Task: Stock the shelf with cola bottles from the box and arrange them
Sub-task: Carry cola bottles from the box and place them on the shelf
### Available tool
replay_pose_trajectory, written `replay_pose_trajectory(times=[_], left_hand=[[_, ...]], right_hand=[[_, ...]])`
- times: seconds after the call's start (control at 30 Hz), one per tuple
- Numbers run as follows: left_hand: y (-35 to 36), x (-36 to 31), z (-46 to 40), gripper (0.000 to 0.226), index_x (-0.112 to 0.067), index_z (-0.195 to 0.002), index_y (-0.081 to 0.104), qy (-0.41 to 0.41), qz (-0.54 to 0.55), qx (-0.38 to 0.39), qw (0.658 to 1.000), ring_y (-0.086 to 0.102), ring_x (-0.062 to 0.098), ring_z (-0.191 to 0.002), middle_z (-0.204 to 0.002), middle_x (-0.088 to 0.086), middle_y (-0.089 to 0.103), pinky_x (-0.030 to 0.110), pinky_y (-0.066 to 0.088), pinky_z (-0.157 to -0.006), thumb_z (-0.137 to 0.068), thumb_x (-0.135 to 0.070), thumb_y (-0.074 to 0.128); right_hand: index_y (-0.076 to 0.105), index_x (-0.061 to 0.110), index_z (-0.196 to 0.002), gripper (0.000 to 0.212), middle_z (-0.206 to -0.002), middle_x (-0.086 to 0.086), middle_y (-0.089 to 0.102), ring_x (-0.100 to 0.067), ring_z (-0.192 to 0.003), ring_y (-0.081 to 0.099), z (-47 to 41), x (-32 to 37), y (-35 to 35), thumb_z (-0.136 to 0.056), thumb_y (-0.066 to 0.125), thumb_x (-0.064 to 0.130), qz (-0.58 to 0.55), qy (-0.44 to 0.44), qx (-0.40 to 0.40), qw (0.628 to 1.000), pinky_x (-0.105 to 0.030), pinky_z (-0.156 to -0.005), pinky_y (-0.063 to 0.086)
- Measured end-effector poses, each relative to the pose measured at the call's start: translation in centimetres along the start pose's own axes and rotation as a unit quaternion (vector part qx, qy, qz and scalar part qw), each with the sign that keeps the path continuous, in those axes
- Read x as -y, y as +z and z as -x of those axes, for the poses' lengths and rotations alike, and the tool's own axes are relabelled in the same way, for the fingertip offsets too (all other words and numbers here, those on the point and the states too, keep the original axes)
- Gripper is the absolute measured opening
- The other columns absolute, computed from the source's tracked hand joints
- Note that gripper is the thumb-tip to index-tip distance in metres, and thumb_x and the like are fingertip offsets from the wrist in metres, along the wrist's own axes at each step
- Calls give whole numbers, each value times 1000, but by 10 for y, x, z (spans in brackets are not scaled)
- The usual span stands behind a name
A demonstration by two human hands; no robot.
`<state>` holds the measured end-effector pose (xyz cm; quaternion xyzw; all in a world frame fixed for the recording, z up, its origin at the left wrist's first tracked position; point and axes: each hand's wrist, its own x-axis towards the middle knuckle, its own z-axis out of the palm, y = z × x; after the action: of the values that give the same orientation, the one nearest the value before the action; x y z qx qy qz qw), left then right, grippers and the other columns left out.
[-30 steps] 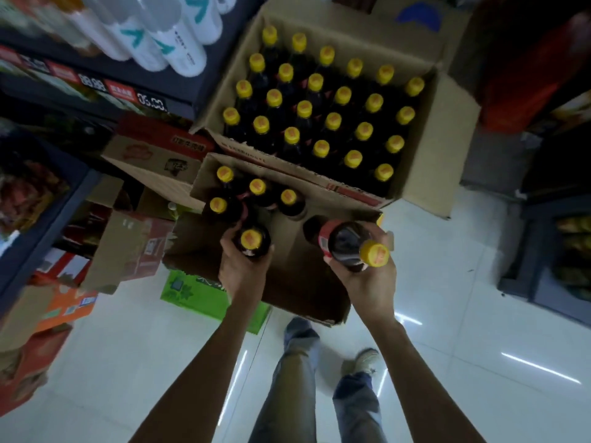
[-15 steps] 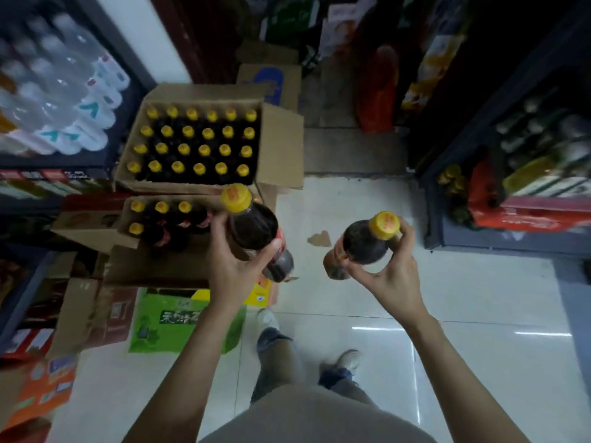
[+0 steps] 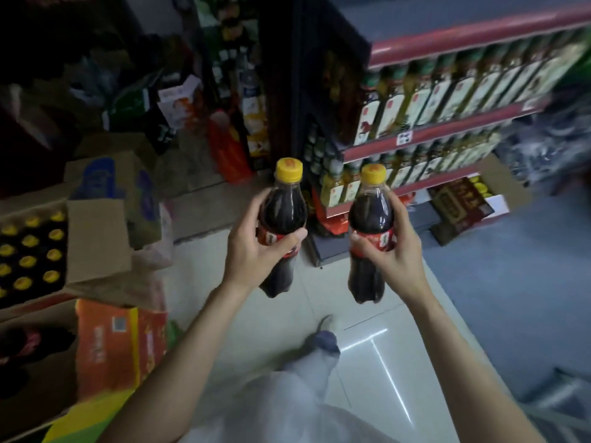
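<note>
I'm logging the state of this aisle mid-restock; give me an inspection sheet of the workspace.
Surface: pale tiled floor, glossy with light streaks.
Job's things: two yellow-capped cola bottles, upright; left bottle, right bottle. Open box of more bottles at left.
Clutter: orange carton and other cartons by the box.
Grippers: left hand grips the left bottle; right hand grips the right bottle.
Cables: nothing seen.
Surroundings: red-edged shelf stocked with labelled bottles, ahead on the right.
</note>
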<state>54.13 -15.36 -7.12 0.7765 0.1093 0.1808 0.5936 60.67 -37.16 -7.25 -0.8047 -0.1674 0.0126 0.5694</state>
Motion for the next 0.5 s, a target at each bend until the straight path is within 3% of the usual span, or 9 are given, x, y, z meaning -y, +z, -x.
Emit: replay_pose_trajectory(times=[0.13,0.3,0.4,0.5], left_hand=[[91,-12,-55,73,-37,-129,46,34,-21,43,998,50,16,-126,-132,0,55,44,44,-104,-65,-54,76],[186,-51,-119,67,-37,-125,50,47,17,44,998,54,7,-119,-127,-3,59,26,45,-100,-64,-51,73],[233,-87,-159,59,-38,-120,51,87,30,48,995,58,3,-111,-118,-8,63,16,44,-93,-65,-49,72],[277,-121,-191,53,-36,-118,53,126,37,60,990,60,3,-109,-112,-19,64,18,45,-93,-69,-46,71]], right_hand=[[32,30,-144,83,-131,15,54,-2,-118,56,-51,-18,-74,-74,75,42,-4,-1,-30,1000,-25,-99,46],[34,36,-122,67,-108,31,60,-3,-99,64,-117,-34,-157,-73,79,29,5,0,-72,997,-33,-91,52],[38,36,-125,65,-111,15,64,-12,-98,66,-163,-39,-208,-74,78,36,-8,-18,-90,996,-39,-90,53],[43,30,-131,63,-107,12,65,-5,-91,67,-204,-41,-257,-75,72,38,-29,-47,-96,994,-20,-80,52]])
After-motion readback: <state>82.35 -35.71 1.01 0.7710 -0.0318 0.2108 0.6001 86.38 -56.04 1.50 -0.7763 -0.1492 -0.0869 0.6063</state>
